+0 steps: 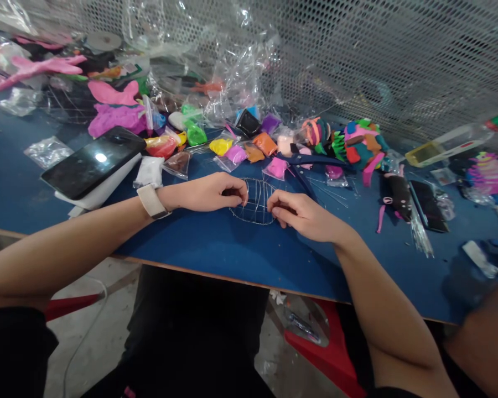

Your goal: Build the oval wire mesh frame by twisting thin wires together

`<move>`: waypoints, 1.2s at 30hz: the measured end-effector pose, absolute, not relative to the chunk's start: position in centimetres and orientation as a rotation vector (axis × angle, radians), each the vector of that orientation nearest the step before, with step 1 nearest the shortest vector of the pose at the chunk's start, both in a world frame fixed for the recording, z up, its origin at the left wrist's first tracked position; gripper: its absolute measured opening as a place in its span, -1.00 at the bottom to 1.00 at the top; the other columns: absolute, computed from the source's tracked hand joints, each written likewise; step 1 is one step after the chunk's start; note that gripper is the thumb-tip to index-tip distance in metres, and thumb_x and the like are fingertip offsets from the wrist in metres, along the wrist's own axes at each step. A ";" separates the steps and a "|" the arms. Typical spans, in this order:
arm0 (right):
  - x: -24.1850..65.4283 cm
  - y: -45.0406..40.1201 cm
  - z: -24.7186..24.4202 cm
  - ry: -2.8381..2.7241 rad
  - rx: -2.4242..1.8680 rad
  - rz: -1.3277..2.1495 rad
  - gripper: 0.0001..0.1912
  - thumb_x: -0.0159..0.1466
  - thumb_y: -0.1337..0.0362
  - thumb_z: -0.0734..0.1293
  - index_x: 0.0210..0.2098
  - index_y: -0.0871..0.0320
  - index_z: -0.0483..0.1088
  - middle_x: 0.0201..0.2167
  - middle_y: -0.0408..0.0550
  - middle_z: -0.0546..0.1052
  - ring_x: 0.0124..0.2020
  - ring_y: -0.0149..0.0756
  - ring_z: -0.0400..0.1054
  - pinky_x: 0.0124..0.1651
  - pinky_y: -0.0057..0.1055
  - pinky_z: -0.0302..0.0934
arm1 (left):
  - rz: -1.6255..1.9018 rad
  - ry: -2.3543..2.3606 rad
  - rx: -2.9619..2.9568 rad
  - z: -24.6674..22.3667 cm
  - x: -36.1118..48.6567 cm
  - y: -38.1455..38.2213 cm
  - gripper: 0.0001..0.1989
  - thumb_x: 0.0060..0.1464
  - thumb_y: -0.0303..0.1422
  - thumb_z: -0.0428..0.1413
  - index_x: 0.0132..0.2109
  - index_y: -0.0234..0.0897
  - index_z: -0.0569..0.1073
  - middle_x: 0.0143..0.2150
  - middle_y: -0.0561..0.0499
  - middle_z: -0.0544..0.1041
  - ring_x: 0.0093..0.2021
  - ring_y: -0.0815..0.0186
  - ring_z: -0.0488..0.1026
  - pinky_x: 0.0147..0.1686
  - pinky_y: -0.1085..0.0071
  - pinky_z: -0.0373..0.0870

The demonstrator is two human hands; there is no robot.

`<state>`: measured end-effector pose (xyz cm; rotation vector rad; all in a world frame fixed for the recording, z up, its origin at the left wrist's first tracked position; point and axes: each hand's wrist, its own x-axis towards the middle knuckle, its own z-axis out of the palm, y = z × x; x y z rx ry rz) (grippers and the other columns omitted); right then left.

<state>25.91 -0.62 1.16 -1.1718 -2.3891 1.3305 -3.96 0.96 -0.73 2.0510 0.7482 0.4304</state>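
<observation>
A rounded wire frame of thin silvery wire, with crossing strands, rests on the blue table between my hands. My left hand is closed in a pinch at the frame's left side, thumb against fingers. On the opposite side, my right hand pinches the frame's right edge with curled fingers. Just beyond the frame lie dark blue-handled pliers and a small bag of pink clay. Loose thin wires are scattered to the right of my right hand.
Behind are several bags of coloured clay and clear plastic wrappers. A black phone lies left; another phone and a wire bundle lie right. A colourful clay-covered model stands near a bottle. Another person's arm appears at lower right.
</observation>
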 end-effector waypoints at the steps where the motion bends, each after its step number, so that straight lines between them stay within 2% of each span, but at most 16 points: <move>1: 25.9 -0.7 1.2 -2.362 -1.186 1.329 -0.92 0.52 0.25 0.30 -0.12 0.07 0.43 -0.44 -0.18 0.50 -0.43 -0.31 0.42 -0.30 -0.27 0.26 | 0.442 0.757 2.056 -0.7 -4.0 0.9 -0.84 0.31 -0.37 0.13 -0.13 -0.27 0.62 -0.20 -0.01 0.67 -0.25 0.34 0.52 -0.21 0.38 0.37; 5: 25.9 -1.1 1.0 -2.294 -1.211 1.217 -0.91 0.46 0.19 0.39 -0.11 0.06 0.48 -0.51 -0.20 0.49 -0.53 -0.31 0.37 -0.39 -0.26 0.26 | 0.566 0.816 2.094 -0.6 -4.1 0.6 -0.82 0.25 -0.36 0.17 -0.11 -0.27 0.66 -0.20 -0.03 0.72 -0.26 0.31 0.58 -0.22 0.37 0.42; 7: 25.9 -1.2 0.7 -2.305 -1.189 1.032 -0.87 0.46 0.14 0.41 -0.17 0.05 0.50 -0.51 -0.19 0.49 -0.55 -0.32 0.30 -0.40 -0.24 0.24 | 0.649 0.861 2.145 -0.5 -4.2 0.3 -0.83 0.24 -0.36 0.16 -0.14 -0.25 0.67 -0.19 -0.04 0.74 -0.24 0.29 0.62 -0.18 0.34 0.47; 9: 25.8 -1.2 0.4 -2.255 -1.159 0.795 -0.80 0.47 0.07 0.41 -0.22 0.04 0.51 -0.44 -0.13 0.54 -0.50 -0.29 0.32 -0.35 -0.20 0.30 | 0.759 0.941 2.200 -0.3 -4.2 0.0 -0.84 0.26 -0.35 0.16 -0.19 -0.24 0.65 -0.22 -0.03 0.73 -0.25 0.28 0.61 -0.14 0.31 0.49; 11: 25.6 -1.1 0.0 -2.191 -1.111 0.586 -0.76 0.46 0.00 0.43 -0.13 0.03 0.54 -0.25 -0.02 0.63 -0.32 -0.16 0.46 -0.18 -0.11 0.43 | 0.878 1.039 2.251 -0.3 -4.1 -0.4 -0.83 0.31 -0.30 0.15 -0.15 -0.25 0.62 -0.20 -0.06 0.69 -0.21 0.25 0.59 -0.09 0.28 0.52; 13: 25.4 -1.0 -0.5 -2.211 -1.041 0.476 -0.59 0.42 -0.08 0.47 0.12 0.01 0.53 0.07 0.11 0.65 0.05 0.08 0.55 0.15 0.09 0.49 | 0.947 1.085 2.313 -0.5 -3.9 -0.6 -0.73 0.35 -0.20 0.17 0.03 -0.27 0.59 -0.02 -0.16 0.67 -0.03 0.14 0.60 0.07 0.17 0.56; 15: 25.2 -1.0 -0.9 -2.306 -0.969 0.488 -0.34 0.40 -0.14 0.50 0.37 -0.02 0.42 0.38 0.18 0.51 0.41 0.23 0.40 0.46 0.26 0.32 | 0.935 1.047 2.375 -0.9 -3.6 -0.8 -0.53 0.35 -0.10 0.21 0.25 -0.28 0.51 0.23 -0.27 0.58 0.26 -0.03 0.53 0.32 -0.03 0.49; 17: 25.0 -0.9 -1.4 -2.382 -0.932 0.543 -0.24 0.41 -0.17 0.50 0.46 -0.03 0.34 0.50 0.19 0.41 0.54 0.22 0.29 0.58 0.29 0.20 | 0.882 0.980 2.403 -1.4 -3.1 -1.0 -0.43 0.35 -0.06 0.24 0.35 -0.24 0.43 0.37 -0.31 0.48 0.45 -0.12 0.40 0.48 -0.15 0.36; 20: 24.8 -0.7 -1.8 -2.387 -0.921 0.582 -0.40 0.46 -0.13 0.47 0.36 -0.01 0.42 0.46 0.18 0.47 0.49 0.16 0.37 0.55 0.26 0.27 | 0.820 0.944 2.409 -2.1 -2.5 -1.2 -0.52 0.39 -0.14 0.21 0.32 -0.23 0.40 0.39 -0.30 0.44 0.46 -0.08 0.39 0.48 -0.10 0.39; 24: 24.8 -0.6 -1.7 -2.322 -0.953 0.624 -0.61 0.49 -0.09 0.45 0.15 -0.01 0.50 0.33 0.13 0.60 0.37 0.13 0.50 0.48 0.24 0.36 | 0.804 0.942 2.371 -2.3 -2.3 -1.2 -0.70 0.45 -0.20 0.14 0.19 -0.24 0.41 0.30 -0.27 0.51 0.33 0.00 0.49 0.35 0.00 0.49; 30: 25.4 -0.2 -1.6 -2.269 -0.990 0.714 -0.54 0.39 -0.15 0.55 0.03 0.00 0.46 0.27 0.14 0.65 0.30 0.13 0.56 0.34 0.14 0.45 | 0.727 0.990 2.322 -1.9 -2.8 -0.9 -0.70 0.38 -0.14 0.19 0.09 -0.20 0.40 0.21 -0.19 0.52 0.17 0.03 0.53 0.16 0.08 0.51; 36: 25.6 0.3 -1.8 -2.263 -1.028 0.782 -0.40 0.30 -0.26 0.58 0.03 0.01 0.44 0.28 0.16 0.65 0.34 0.20 0.54 0.39 0.19 0.42 | 0.609 1.063 2.311 -1.7 -3.0 -0.8 -0.57 0.24 -0.11 0.32 0.09 -0.18 0.36 0.22 -0.17 0.52 0.13 0.01 0.53 0.05 0.11 0.48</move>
